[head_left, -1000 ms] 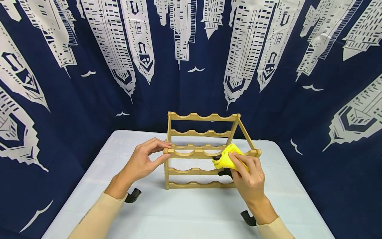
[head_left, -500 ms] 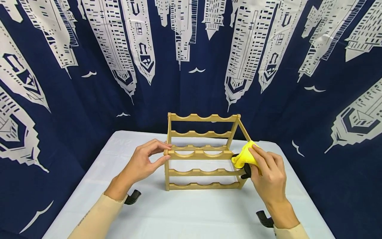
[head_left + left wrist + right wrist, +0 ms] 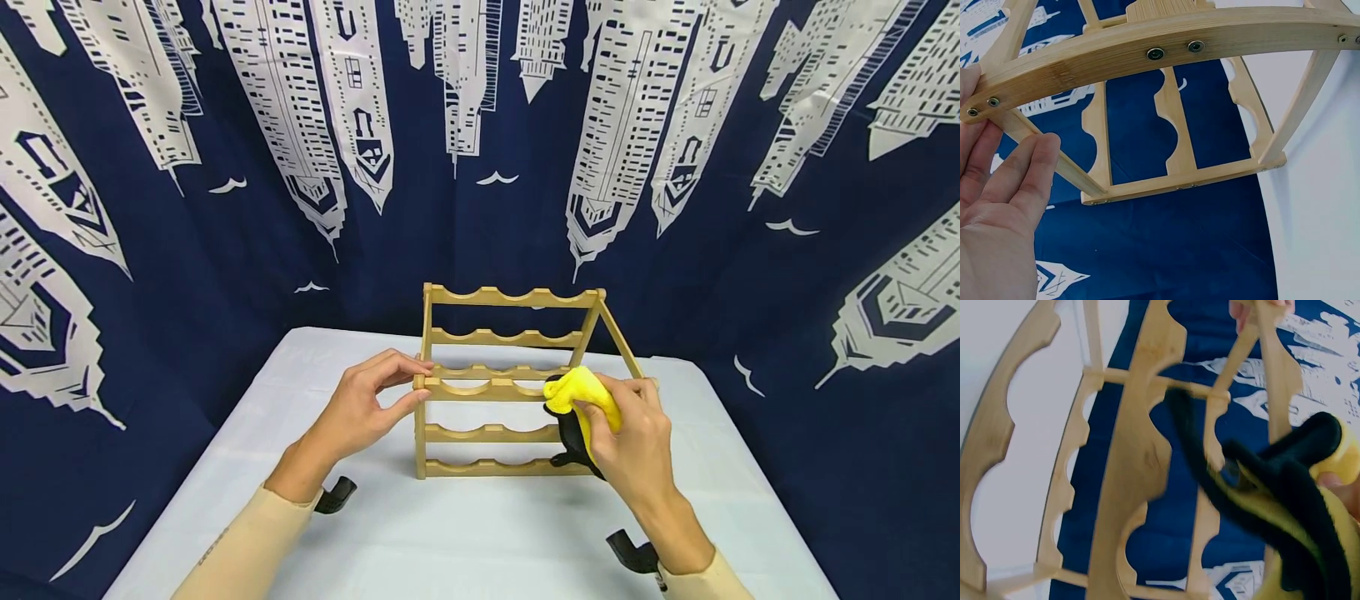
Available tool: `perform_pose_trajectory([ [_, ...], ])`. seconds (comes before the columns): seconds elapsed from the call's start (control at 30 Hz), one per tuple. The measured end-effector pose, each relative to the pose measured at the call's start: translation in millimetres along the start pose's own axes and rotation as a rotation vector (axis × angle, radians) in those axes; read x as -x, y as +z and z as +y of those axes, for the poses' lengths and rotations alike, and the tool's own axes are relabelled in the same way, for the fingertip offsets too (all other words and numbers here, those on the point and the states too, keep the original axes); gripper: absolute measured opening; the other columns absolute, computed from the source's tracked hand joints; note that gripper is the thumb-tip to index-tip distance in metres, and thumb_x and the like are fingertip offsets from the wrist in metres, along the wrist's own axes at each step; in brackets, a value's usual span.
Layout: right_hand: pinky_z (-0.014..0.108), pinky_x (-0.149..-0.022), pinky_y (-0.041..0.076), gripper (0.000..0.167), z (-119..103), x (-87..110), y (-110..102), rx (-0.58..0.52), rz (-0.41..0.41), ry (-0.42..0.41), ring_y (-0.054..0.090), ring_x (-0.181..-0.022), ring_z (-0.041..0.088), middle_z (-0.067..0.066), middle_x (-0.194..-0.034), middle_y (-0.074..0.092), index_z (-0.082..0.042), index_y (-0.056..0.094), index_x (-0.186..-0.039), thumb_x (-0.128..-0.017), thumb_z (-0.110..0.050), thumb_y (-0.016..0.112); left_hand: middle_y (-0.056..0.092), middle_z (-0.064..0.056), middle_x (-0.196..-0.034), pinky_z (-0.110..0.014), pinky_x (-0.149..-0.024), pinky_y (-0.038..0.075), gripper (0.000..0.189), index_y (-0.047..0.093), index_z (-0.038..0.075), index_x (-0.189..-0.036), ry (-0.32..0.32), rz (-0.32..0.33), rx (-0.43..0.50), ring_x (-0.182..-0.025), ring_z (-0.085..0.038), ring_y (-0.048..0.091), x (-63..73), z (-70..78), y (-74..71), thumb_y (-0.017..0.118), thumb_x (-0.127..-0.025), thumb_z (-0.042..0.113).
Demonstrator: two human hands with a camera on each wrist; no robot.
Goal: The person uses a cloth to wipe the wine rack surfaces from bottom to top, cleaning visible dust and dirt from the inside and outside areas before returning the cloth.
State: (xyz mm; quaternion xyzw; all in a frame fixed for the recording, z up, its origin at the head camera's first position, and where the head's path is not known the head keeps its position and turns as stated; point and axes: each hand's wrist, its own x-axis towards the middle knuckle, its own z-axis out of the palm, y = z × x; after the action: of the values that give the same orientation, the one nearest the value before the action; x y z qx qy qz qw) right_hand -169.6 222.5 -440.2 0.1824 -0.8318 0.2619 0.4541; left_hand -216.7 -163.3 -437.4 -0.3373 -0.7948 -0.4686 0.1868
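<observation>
A wooden wine rack (image 3: 491, 389) with scalloped rails stands on the table. At its upper front left corner, my left hand (image 3: 367, 404) holds the frame between thumb and fingers; the left wrist view shows the fingers (image 3: 1035, 169) by the screwed end of the side rail (image 3: 1104, 59). My right hand (image 3: 636, 433) pinches a bunched yellow cloth (image 3: 581, 390) with black parts at the right half of the upper front rail. Black strips of the cloth (image 3: 1310, 506) hang loose in front of the rails in the right wrist view. The cloth hides part of the rack's right side.
A white cloth covers the table (image 3: 450, 533). Behind it hangs a dark blue curtain (image 3: 465, 225) printed with white buildings and birds. Black wrist mounts (image 3: 335, 495) show by both forearms.
My right hand moved right with the cloth along the upper front rail, then came back left. More of the black part now hangs down. My left hand keeps its place on the rack.
</observation>
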Motion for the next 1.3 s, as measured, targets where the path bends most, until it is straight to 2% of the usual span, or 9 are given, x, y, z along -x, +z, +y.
perform_pose_trajectory([
  [0.07,0.019,-0.088,0.057,0.047,-2.0,2.2,3.8,-0.013,0.006,-0.037,0.067,-0.1,0.032,0.018,-0.11,0.088,0.002,0.083,-0.129,-0.084,0.009,0.096,0.083,0.002,-0.134,-0.03,-0.113,0.067,0.025,0.081,0.017,-0.126,-0.004,-0.008,-0.005,-0.133,-0.023,0.081,0.1,0.2,1.8,0.09,-0.104,0.01],
  [0.17,0.033,-0.092,0.06,0.052,-9.5,-1.5,8.8,0.003,-0.035,-0.122,0.067,-0.103,0.036,0.015,-0.117,0.09,-0.001,0.082,-0.134,-0.085,0.014,0.09,0.083,0.002,-0.134,-0.032,-0.113,0.067,0.025,0.081,0.016,-0.128,-0.01,-0.013,-0.016,-0.133,-0.023,0.081,0.9,1.4,2.4,0.089,-0.105,0.011],
  [0.23,0.043,-0.089,0.061,0.054,-17.0,-6.4,12.2,0.016,-0.066,-0.167,0.068,-0.103,0.036,0.013,-0.116,0.09,-0.003,0.082,-0.134,-0.084,0.016,0.088,0.082,0.003,-0.135,-0.03,-0.114,0.067,0.025,0.081,0.015,-0.128,-0.013,-0.01,-0.022,-0.134,-0.023,0.081,0.8,2.2,2.5,0.089,-0.105,0.012],
  [0.3,0.047,-0.086,0.061,0.052,-25.1,-10.2,16.7,0.03,-0.1,-0.201,0.068,-0.103,0.034,0.01,-0.112,0.09,-0.005,0.082,-0.13,-0.083,0.015,0.09,0.082,0.003,-0.134,-0.028,-0.114,0.066,0.026,0.081,0.015,-0.129,-0.012,-0.007,-0.026,-0.135,-0.023,0.08,0.5,2.1,3.0,0.089,-0.105,0.011],
  [0.43,0.045,-0.081,0.061,0.049,-41.2,-12.9,29.2,0.014,-0.122,-0.216,0.066,-0.1,0.031,0.008,-0.106,0.09,-0.004,0.083,-0.125,-0.081,0.011,0.096,0.082,0.002,-0.134,-0.024,-0.115,0.064,0.025,0.08,0.014,-0.13,-0.01,0.0,-0.026,-0.135,-0.024,0.08,0.6,2.0,3.1,0.088,-0.106,0.01],
  [0.63,0.043,-0.079,0.068,0.052,-58.7,-13.6,46.9,-0.07,-0.084,-0.182,0.067,-0.099,0.031,0.013,-0.117,0.09,-0.001,0.082,-0.132,-0.083,0.011,0.097,0.082,-0.003,-0.138,-0.026,-0.117,0.064,0.027,0.08,0.015,-0.135,-0.008,-0.006,0.024,-0.136,-0.025,0.08,2.6,1.4,5.1,0.083,-0.109,0.008],
  [0.8,0.041,-0.08,0.063,0.052,-76.1,-22.2,57.8,-0.03,-0.119,-0.263,0.066,-0.1,0.03,0.007,-0.122,0.09,-0.007,0.081,-0.131,-0.084,0.009,0.097,0.081,-0.003,-0.142,-0.024,-0.119,0.062,0.029,0.08,0.017,-0.14,-0.017,-0.011,0.063,-0.139,-0.019,0.078,6.1,-1.1,4.3,0.076,-0.113,0.007],
  [1.0,0.036,-0.08,0.057,0.049,-101.0,-28.2,73.5,0.016,-0.173,-0.349,0.064,-0.098,0.027,0.003,-0.109,0.091,-0.008,0.083,-0.127,-0.082,0.006,0.098,0.08,-0.009,-0.144,-0.019,-0.118,0.06,0.029,0.079,0.013,-0.142,0.003,-0.011,0.077,-0.141,-0.02,0.076,7.3,-2.4,2.9,0.065,-0.118,0.004],
  [1.3,0.034,-0.087,0.065,0.052,-113.8,-24.0,90.6,-0.175,-0.174,-0.264,0.065,-0.103,0.026,0.004,-0.126,0.09,-0.007,0.081,-0.141,-0.092,-0.003,0.098,0.079,-0.009,-0.146,-0.015,-0.115,0.06,0.034,0.078,0.009,-0.144,0.003,-0.023,0.091,-0.14,-0.01,0.074,8.0,-4.3,1.6,0.053,-0.122,0.003],
])
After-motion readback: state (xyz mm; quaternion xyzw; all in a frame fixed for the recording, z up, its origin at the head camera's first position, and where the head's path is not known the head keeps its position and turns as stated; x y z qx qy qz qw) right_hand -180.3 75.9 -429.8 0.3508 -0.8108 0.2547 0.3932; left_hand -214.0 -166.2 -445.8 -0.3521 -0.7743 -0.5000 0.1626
